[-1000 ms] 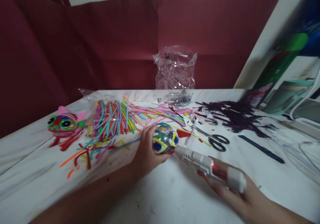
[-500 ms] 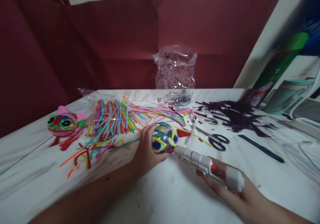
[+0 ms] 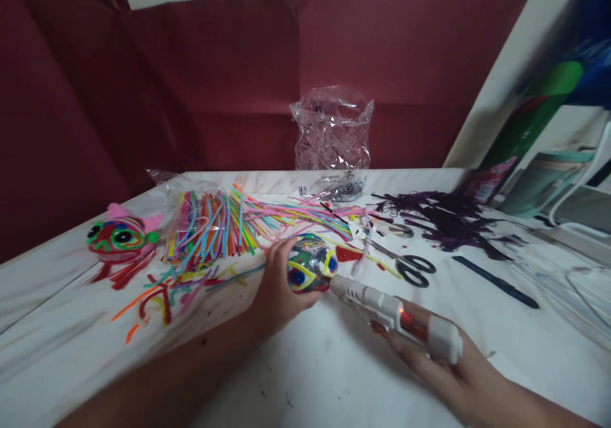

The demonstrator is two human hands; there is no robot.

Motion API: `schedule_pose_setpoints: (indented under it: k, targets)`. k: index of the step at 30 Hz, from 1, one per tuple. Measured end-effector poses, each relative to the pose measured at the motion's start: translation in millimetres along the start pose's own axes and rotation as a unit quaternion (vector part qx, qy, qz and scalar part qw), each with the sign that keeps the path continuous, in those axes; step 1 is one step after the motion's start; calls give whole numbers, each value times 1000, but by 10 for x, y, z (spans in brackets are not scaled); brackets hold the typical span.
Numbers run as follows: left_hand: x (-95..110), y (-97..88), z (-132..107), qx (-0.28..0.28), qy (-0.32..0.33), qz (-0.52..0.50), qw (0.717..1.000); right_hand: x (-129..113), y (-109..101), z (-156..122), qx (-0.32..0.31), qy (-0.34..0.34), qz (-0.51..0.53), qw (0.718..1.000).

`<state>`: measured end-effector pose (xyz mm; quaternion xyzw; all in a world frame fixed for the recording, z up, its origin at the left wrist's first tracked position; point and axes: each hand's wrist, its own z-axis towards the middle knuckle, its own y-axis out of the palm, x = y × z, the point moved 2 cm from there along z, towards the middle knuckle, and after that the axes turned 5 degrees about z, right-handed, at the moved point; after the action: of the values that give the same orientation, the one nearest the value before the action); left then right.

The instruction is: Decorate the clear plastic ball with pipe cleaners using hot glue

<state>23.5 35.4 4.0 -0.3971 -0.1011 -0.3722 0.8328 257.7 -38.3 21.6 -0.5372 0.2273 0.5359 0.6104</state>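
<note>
My left hand [image 3: 275,291] is wrapped round a ball [image 3: 310,263] covered in coloured strips, with eye-like rings on it, and holds it just above the white table [image 3: 334,377]. My right hand [image 3: 449,370] grips a white glue gun [image 3: 396,316] with a small red light on its body. The gun's nozzle touches the ball's lower right side. A heap of coloured strips [image 3: 229,227] lies just behind the ball.
A finished red and green figure with pink ears [image 3: 119,240] lies at the far left. Black-handled scissors [image 3: 413,269], a dark pen [image 3: 496,281] and purple shreds [image 3: 443,218] lie to the right. A crumpled clear bag [image 3: 333,128] stands at the back.
Both hands, the ball and the glue gun have shifted slightly left in the picture; the nozzle stays against the ball. Nothing was let go.
</note>
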Motion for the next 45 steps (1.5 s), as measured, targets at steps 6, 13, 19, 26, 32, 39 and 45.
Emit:
schedule_pose_setpoints:
  k: [6, 13, 19, 26, 32, 39, 45]
  targets:
    - [15, -8, 10, -2, 1, -5, 1000, -4, -6, 2, 7, 0, -4, 1000]
    - [6, -4, 13, -5, -3, -1, 1000, 124, -3, -28, 5, 3, -25, 1000]
    - [-6, -2, 19, -3, -9, -3, 1000, 83, -6, 2, -30, -18, -35, 999]
    - [-16, -3, 8, -5, -9, -5, 1000, 45, -12, 7, -9, -17, -16, 1000]
    - [-38, -7, 6, -11, -16, -14, 1000, 138, -6, -35, 26, -16, -4, 1000]
    - [-37, -16, 20, -4, -30, -25, 999, 76, 2, -4, -7, -3, 7, 1000]
    - [-45, -26, 24, -14, -47, -43, 998, 108, -3, 3, 4, 3, 6, 1000]
